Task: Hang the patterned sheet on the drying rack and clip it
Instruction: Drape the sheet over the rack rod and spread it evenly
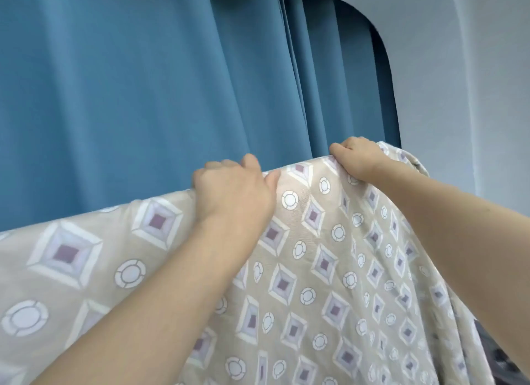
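No brand, label or writing can be read anywhere in view; the patterned sheet (301, 255) bears only printed diamonds and ringed circles on beige cloth.

The left hand (232, 189) grips the sheet's top edge, fingers curled over the far side of the fold and thumb lying along the near side. The right hand (355, 158) grips the same edge further along, its fingers hooked over the top with cloth bunched under the palm. Between the two sets of fingers the edge runs in a taut, slightly rising line. Outward from the left fingers the edge slopes down and away to the frame's border; beyond the right fingers the cloth gathers into folds and drops steeply. Below both hands the sheet hangs in a broad drape, crossed by the forearms.

Whatever the edge lies over is hidden under the cloth. Just behind the fingertips hangs a blue curtain (143, 98) in long pleats, and past the right fingers stands a pale wall (473, 83).
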A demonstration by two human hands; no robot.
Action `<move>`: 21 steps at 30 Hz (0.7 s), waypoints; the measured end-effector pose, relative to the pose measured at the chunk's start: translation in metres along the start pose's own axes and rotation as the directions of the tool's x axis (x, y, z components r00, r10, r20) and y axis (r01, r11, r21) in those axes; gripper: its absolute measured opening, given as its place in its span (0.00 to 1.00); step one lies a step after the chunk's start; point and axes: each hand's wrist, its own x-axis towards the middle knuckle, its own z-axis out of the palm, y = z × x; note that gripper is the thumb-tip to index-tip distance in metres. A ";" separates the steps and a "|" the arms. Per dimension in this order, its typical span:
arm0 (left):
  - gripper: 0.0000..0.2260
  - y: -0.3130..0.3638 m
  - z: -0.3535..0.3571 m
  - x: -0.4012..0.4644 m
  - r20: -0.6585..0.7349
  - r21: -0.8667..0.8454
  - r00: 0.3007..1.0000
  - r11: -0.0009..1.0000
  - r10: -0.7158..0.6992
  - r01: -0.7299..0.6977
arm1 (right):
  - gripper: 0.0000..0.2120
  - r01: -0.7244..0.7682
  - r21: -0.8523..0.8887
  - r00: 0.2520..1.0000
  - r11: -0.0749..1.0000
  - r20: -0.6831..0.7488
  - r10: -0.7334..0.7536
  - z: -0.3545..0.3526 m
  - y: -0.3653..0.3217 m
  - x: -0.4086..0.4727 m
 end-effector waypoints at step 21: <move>0.15 -0.047 -0.024 -0.001 0.255 -0.370 0.967 0.926 0.024 0.075 | 0.25 0.386 -0.061 0.900 0.920 -0.194 -0.390 0.033 -0.101 -0.064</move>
